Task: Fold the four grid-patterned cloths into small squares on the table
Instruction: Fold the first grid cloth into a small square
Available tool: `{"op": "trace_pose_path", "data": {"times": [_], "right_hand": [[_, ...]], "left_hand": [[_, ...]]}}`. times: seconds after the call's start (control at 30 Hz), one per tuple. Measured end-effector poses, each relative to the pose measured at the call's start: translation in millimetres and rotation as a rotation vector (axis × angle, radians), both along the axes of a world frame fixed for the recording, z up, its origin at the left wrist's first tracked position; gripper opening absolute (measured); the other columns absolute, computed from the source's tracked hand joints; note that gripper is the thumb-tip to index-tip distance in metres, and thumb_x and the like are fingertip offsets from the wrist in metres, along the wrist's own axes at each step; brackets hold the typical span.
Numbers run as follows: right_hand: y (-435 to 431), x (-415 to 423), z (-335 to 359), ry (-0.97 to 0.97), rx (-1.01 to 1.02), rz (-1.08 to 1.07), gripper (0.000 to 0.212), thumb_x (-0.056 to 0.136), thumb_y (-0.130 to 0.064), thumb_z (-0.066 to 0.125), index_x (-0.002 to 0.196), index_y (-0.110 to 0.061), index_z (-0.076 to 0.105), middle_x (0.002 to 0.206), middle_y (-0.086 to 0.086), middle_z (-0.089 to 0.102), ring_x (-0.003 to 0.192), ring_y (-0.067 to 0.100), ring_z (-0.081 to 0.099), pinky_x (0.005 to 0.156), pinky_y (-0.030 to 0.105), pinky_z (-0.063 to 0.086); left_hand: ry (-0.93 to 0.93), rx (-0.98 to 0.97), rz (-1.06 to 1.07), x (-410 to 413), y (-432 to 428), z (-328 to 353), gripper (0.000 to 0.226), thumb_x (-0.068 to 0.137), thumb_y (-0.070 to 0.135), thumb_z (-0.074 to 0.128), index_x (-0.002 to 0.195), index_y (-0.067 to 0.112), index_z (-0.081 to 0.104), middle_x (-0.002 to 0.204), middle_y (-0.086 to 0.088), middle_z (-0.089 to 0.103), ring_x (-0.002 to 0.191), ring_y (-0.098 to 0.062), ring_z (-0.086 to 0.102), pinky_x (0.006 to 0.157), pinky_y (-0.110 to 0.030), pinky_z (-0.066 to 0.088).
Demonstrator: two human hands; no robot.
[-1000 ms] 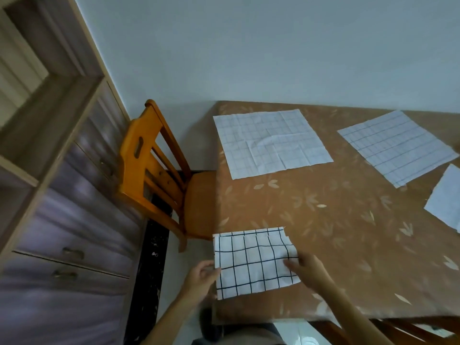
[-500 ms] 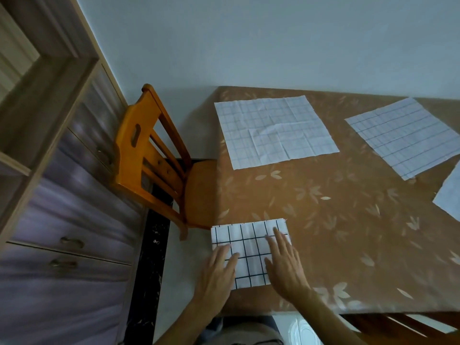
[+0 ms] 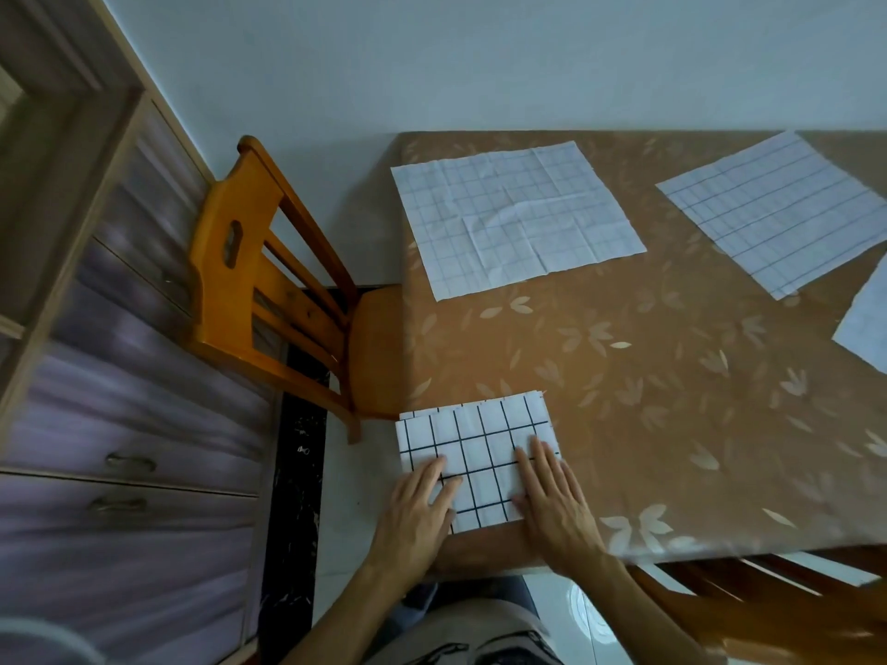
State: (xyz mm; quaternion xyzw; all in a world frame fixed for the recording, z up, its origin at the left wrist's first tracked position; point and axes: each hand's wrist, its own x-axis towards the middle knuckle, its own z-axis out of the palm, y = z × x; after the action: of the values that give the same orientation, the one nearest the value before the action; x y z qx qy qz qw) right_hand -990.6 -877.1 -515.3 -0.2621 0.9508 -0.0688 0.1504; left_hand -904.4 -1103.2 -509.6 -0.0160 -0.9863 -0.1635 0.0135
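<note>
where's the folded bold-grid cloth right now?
Head view: the folded cloth lies at the table's near-left corner, flat under the left hand and right hand, near the wooden chair.

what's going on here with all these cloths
A person is folding grid cloths on a table. Both hands, left and right, lie flat on a folded cloth at the near left corner. Two more cloths lie spread flat farther back, and a fourth shows partly at the right edge.
</note>
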Motion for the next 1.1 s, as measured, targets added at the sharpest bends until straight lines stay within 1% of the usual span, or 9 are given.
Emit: {"op": "trace_pose_path", "data": {"times": [0.1, 0.2, 0.3, 0.37, 0.43, 0.57, 0.9, 1.0, 1.1], "right_hand": [[19.9, -1.9, 3.0, 0.0, 0.015, -0.081, 0.068, 0.097, -0.056, 0.0, 0.156, -0.023, -0.012, 0.162, 0.005, -0.02, 0.152, 0.025, -0.01, 0.12, 0.036, -0.006], [23.9, -1.2, 10.8, 0.018, -0.009, -0.153, 0.066, 0.098, -0.052, -0.001, 0.157, -0.021, 0.002, 0.163, 0.005, -0.007, 0.152, 0.027, 0.002, 0.121, 0.038, 0.004], [15.2, 0.9, 20.3, 0.005, -0.07, -0.169, 0.069, 0.097, -0.055, 0.003, 0.157, -0.021, 0.012, 0.164, 0.002, -0.001, 0.152, 0.023, 0.004, 0.121, 0.042, 0.017], [5.1, 4.7, 27.1, -0.009, -0.118, -0.157, 0.069, 0.098, -0.057, 0.002, 0.155, -0.023, 0.023, 0.164, 0.0, 0.008, 0.151, 0.021, 0.011, 0.119, 0.041, 0.021], [-6.0, 11.2, 30.5, -0.024, -0.145, -0.099, 0.06, 0.1, -0.051, 0.014, 0.15, -0.025, 0.034, 0.163, -0.001, 0.017, 0.149, 0.02, 0.021, 0.116, 0.037, 0.024], [-24.1, 26.1, 34.4, -0.05, -0.262, 0.016, 0.041, 0.099, -0.033, 0.037, 0.135, -0.02, 0.053, 0.148, 0.002, 0.049, 0.118, 0.019, 0.055, 0.094, 0.038, 0.053], [-27.0, 29.8, 39.0, -0.11, -0.266, 0.115, 0.04, 0.095, -0.031, 0.047, 0.132, -0.022, 0.057, 0.143, -0.002, 0.054, 0.117, 0.02, 0.057, 0.095, 0.033, 0.048], [-30.5, 32.0, 38.1, -0.14, -0.242, 0.152, 0.043, 0.091, -0.029, 0.051, 0.134, -0.024, 0.055, 0.145, -0.003, 0.051, 0.12, 0.02, 0.055, 0.098, 0.033, 0.048], [-36.2, 33.9, 38.5, -0.16, -0.235, 0.173, 0.044, 0.089, -0.024, 0.057, 0.134, -0.024, 0.054, 0.145, -0.003, 0.051, 0.114, 0.022, 0.056, 0.088, 0.034, 0.054]], "left_hand": [[-0.016, 0.026, -0.002, -0.8, -1.2, -0.6, 0.047, 0.082, 0.029, 0.075, 0.126, 0.026, 0.06, 0.143, -0.004, 0.05, 0.128, -0.02, 0.044, 0.098, -0.036, 0.052], [-0.004, 0.032, -0.006, -0.7, -3.2, -0.1, 0.047, 0.089, 0.03, 0.067, 0.134, 0.024, 0.055, 0.153, -0.008, 0.04, 0.138, -0.024, 0.035, 0.108, -0.041, 0.044], [-0.013, 0.15, 0.204, 2.6, -5.8, 5.7, 0.05, 0.093, 0.028, 0.064, 0.14, 0.022, 0.05, 0.155, -0.008, 0.036, 0.138, -0.023, 0.036, 0.104, -0.032, 0.04], [-0.064, 0.303, 0.435, 5.1, -8.4, 9.7, 0.051, 0.094, 0.031, 0.062, 0.142, 0.021, 0.045, 0.146, -0.006, 0.044, 0.131, -0.021, 0.045, 0.099, -0.028, 0.042], [-0.134, 0.467, 0.63, 2.5, -13.1, 10.3, 0.053, 0.095, 0.034, 0.06, 0.142, 0.019, 0.042, 0.136, -0.004, 0.05, 0.121, -0.02, 0.052, 0.093, -0.028, 0.047], [-0.203, 0.647, 0.826, -21.7, -27.2, 15.1, 0.039, 0.092, 0.03, 0.067, 0.126, 0.014, 0.059, 0.101, 0.004, 0.063, 0.091, -0.015, 0.061, 0.077, -0.028, 0.05], [-0.207, 0.689, 0.866, -44.9, -41.3, 22.6, 0.006, 0.085, 0.016, 0.074, 0.089, 0.018, 0.069, 0.089, 0.002, 0.07, 0.084, -0.017, 0.067, 0.072, -0.027, 0.052], [-0.215, 0.708, 0.849, -41.2, -40.0, 25.3, 0.006, 0.087, 0.017, 0.072, 0.088, 0.02, 0.067, 0.087, 0.004, 0.069, 0.083, -0.014, 0.066, 0.069, -0.024, 0.05], [-0.254, 0.777, 0.87, -38.4, -38.3, 29.8, 0.005, 0.089, 0.017, 0.069, 0.09, 0.02, 0.064, 0.085, 0.003, 0.067, 0.081, -0.014, 0.065, 0.061, -0.019, 0.047]]}}
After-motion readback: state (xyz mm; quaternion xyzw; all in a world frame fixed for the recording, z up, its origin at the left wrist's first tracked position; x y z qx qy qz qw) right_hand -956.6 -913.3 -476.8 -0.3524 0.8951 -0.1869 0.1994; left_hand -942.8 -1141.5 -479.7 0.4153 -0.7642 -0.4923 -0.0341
